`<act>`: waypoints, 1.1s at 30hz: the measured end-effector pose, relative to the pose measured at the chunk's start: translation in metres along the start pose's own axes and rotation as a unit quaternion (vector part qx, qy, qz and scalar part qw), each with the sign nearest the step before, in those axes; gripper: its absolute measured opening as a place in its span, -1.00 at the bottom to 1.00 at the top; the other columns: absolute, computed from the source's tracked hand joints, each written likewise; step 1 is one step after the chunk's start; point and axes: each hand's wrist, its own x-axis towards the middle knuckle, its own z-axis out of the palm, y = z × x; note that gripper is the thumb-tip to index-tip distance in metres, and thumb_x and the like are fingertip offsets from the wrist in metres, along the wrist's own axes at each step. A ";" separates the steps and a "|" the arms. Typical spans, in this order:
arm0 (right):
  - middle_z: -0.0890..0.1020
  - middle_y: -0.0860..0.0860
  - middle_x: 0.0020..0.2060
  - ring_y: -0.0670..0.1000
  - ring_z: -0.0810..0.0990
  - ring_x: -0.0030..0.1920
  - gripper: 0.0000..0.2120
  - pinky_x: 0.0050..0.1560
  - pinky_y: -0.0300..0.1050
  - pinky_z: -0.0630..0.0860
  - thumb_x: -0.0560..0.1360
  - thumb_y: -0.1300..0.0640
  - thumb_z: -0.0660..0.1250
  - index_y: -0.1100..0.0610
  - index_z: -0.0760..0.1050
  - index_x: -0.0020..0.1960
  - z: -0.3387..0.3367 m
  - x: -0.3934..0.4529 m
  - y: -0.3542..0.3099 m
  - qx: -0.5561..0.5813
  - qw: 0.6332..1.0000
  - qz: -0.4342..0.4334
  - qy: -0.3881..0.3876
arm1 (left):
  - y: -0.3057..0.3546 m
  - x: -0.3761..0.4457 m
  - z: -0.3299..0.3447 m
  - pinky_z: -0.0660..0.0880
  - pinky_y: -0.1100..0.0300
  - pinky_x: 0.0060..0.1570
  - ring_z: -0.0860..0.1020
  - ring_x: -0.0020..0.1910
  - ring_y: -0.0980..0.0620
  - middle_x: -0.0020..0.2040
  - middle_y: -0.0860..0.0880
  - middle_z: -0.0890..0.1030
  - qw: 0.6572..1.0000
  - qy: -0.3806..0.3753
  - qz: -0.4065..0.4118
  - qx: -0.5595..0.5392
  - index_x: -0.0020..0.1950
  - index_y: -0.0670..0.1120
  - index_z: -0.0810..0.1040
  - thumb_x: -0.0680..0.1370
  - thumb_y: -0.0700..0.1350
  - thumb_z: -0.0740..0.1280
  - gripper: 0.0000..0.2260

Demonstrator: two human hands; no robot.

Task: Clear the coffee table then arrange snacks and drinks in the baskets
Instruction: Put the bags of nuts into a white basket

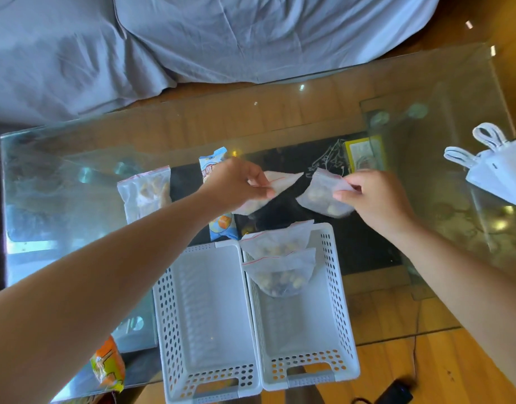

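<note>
On a glass coffee table (76,158), a clear zip bag (144,193) lies at the left, untouched; further right, a second zip bag (268,189) is pinched by the left hand (236,182), and a third snack bag (323,196) is pinched by the right hand (373,196). Below them, the left basket (205,316) is seen empty, while two bags are already held in the right basket (335,316). Each held bag is probably best lowered flat, one at a time, so nothing gets crushed.

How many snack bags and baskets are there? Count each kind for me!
Clear zip bags: 5, namely left hand's bag, right hand's bag, two in the right basket, one on the table
Printed snack packets: 2, blue and orange
White baskets: 2
Total: 9
</note>
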 end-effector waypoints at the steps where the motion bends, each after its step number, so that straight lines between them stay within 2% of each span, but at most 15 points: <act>1: 0.28 -0.03 -0.51 0.04 0.28 -0.42 -0.66 -0.38 -0.08 0.15 0.41 0.18 0.39 0.19 0.31 -0.45 0.000 -0.005 -0.002 0.013 1.000 -0.005 0.018 | 0.000 -0.001 0.000 0.35 0.28 -0.20 0.46 -0.13 0.08 -0.33 0.20 0.47 1.000 0.010 -0.006 -0.006 -0.37 0.10 0.50 0.39 -0.03 0.48 -0.80; 4: 0.34 -0.02 -0.47 0.01 0.30 -0.43 -0.72 -0.42 -0.12 0.15 0.43 0.17 0.37 0.21 0.42 -0.41 0.009 -0.009 -0.006 0.011 0.998 0.002 0.067 | -0.003 -0.002 0.003 0.45 0.21 -0.12 0.50 -0.14 0.02 -0.28 0.09 0.56 0.998 0.046 -0.031 -0.024 -0.21 -0.03 0.60 0.41 -0.06 0.46 -0.92; 6: 0.41 0.06 -0.42 0.06 0.33 -0.39 -0.73 -0.42 -0.14 0.15 0.47 0.16 0.34 0.26 0.47 -0.36 0.020 -0.004 -0.004 -0.004 0.997 0.033 0.063 | -0.009 -0.002 0.007 0.50 0.14 0.00 0.55 -0.08 -0.04 -0.14 -0.06 0.64 0.997 0.069 -0.045 0.001 -0.06 -0.12 0.64 0.44 -0.11 0.43 -0.87; 8: 0.37 0.07 -0.48 0.06 0.28 -0.43 -0.69 -0.45 -0.18 0.12 0.49 0.16 0.32 0.27 0.43 -0.39 0.026 -0.001 -0.004 -0.008 0.996 0.051 0.068 | -0.013 -0.002 0.010 0.51 0.12 0.00 0.55 -0.10 -0.05 -0.11 -0.13 0.65 0.995 0.090 -0.052 0.010 -0.03 -0.15 0.64 0.46 -0.12 0.41 -0.86; 12: 0.38 0.18 -0.49 0.17 0.29 -0.40 -0.69 -0.46 -0.14 0.07 0.48 0.19 0.30 0.31 0.45 -0.39 0.025 0.001 -0.003 0.018 0.979 0.106 0.173 | -0.007 -0.003 0.017 0.49 0.17 -0.03 0.55 -0.15 -0.01 -0.22 -0.03 0.59 0.997 0.074 -0.030 -0.006 -0.07 -0.14 0.65 0.45 -0.12 0.43 -0.88; 13: 0.40 0.18 -0.46 0.14 0.30 -0.38 -0.70 -0.44 -0.11 0.07 0.49 0.19 0.30 0.33 0.47 -0.37 0.026 0.000 -0.005 0.014 0.979 0.103 0.174 | -0.006 -0.004 0.020 0.49 0.19 -0.05 0.55 -0.18 0.01 -0.25 -0.01 0.59 0.998 0.053 -0.022 -0.011 -0.08 -0.13 0.66 0.44 -0.11 0.43 -0.88; 16: 0.47 0.15 -0.37 0.08 0.37 -0.35 -0.77 -0.36 -0.13 0.10 0.49 0.20 0.31 0.34 0.59 -0.24 0.032 -0.003 -0.012 0.022 0.995 0.019 0.098 | -0.003 -0.005 0.028 0.47 0.24 -0.12 0.53 -0.25 0.05 -0.30 0.03 0.59 0.999 0.032 -0.005 -0.020 -0.09 -0.11 0.67 0.44 -0.12 0.43 -0.90; 18: 0.55 0.22 -0.32 0.10 0.42 -0.32 -0.78 -0.38 -0.13 0.11 0.50 0.19 0.31 0.34 0.63 -0.14 0.028 0.002 -0.005 0.024 0.990 0.044 0.129 | -0.007 0.000 0.026 0.40 0.27 -0.21 0.50 -0.23 0.03 -0.24 -0.03 0.60 0.995 0.098 -0.022 0.004 -0.07 -0.13 0.66 0.47 -0.13 0.39 -0.89; 20: 0.60 0.28 -0.24 0.17 0.48 -0.26 -0.76 -0.35 -0.17 0.16 0.50 0.18 0.30 0.36 0.61 -0.06 0.019 0.007 0.004 0.031 0.973 0.122 0.193 | -0.010 0.005 0.021 0.34 0.26 -0.23 0.48 -0.19 -0.02 -0.21 -0.07 0.58 0.983 0.172 -0.052 0.023 -0.07 -0.14 0.65 0.48 -0.15 0.33 -0.88; 22: 0.49 0.21 -0.39 0.15 0.41 -0.33 -0.75 -0.37 -0.12 0.10 0.50 0.18 0.30 0.36 0.59 -0.22 0.019 0.005 0.005 0.033 0.978 0.106 0.175 | -0.008 0.008 0.020 0.32 0.26 -0.23 0.46 -0.20 -0.01 -0.23 -0.04 0.54 0.984 0.172 -0.049 0.016 -0.09 -0.13 0.64 0.48 -0.15 0.32 -0.88; 24: 0.31 0.04 -0.50 0.07 0.28 -0.41 -0.71 -0.45 -0.15 0.07 0.49 0.20 0.31 0.21 0.45 -0.40 0.024 -0.002 -0.002 0.029 0.993 0.039 0.112 | -0.003 0.008 0.023 0.31 0.29 -0.24 0.47 -0.19 0.04 -0.23 -0.01 0.54 0.992 0.127 -0.018 0.016 -0.07 -0.12 0.65 0.48 -0.15 0.35 -0.89; 27: 0.20 -0.06 -0.53 0.04 0.21 -0.41 -0.70 -0.48 -0.27 0.14 0.49 0.22 0.30 0.14 0.32 -0.39 0.020 -0.005 -0.004 0.079 0.985 0.055 0.142 | 0.002 0.003 0.024 0.36 0.28 -0.25 0.49 -0.24 0.06 -0.29 0.02 0.55 0.991 0.137 0.001 -0.002 -0.09 -0.12 0.67 0.47 -0.16 0.37 -0.90; 30: 0.21 0.00 -0.53 0.07 0.22 -0.40 -0.62 -0.43 -0.12 0.11 0.45 0.16 0.26 0.16 0.22 -0.49 0.014 -0.008 -0.006 0.117 0.968 0.079 0.208 | 0.005 0.000 0.022 0.38 0.33 -0.31 0.46 -0.36 0.15 -0.37 0.10 0.53 0.985 0.172 0.022 -0.019 -0.11 -0.09 0.67 0.45 -0.15 0.38 -0.92; 31: 0.25 -0.01 -0.53 0.08 0.25 -0.41 -0.63 -0.43 -0.10 0.15 0.43 0.13 0.26 0.11 0.23 -0.50 0.012 -0.011 -0.008 0.112 0.969 0.078 0.206 | 0.006 -0.001 0.022 0.39 0.34 -0.27 0.49 -0.31 0.14 -0.31 0.07 0.58 0.985 0.169 0.022 -0.015 -0.08 -0.08 0.66 0.45 -0.14 0.38 -0.90; 33: 0.48 0.04 -0.40 0.10 0.43 -0.33 -0.83 -0.34 -0.08 0.36 0.40 0.09 0.33 0.11 0.50 -0.35 0.014 -0.012 -0.009 0.073 0.981 0.090 0.156 | 0.002 -0.001 0.021 0.45 0.27 -0.09 0.57 -0.06 0.02 -0.07 -0.01 0.64 0.991 0.131 -0.004 0.011 0.10 -0.07 0.61 0.44 -0.10 0.40 -0.75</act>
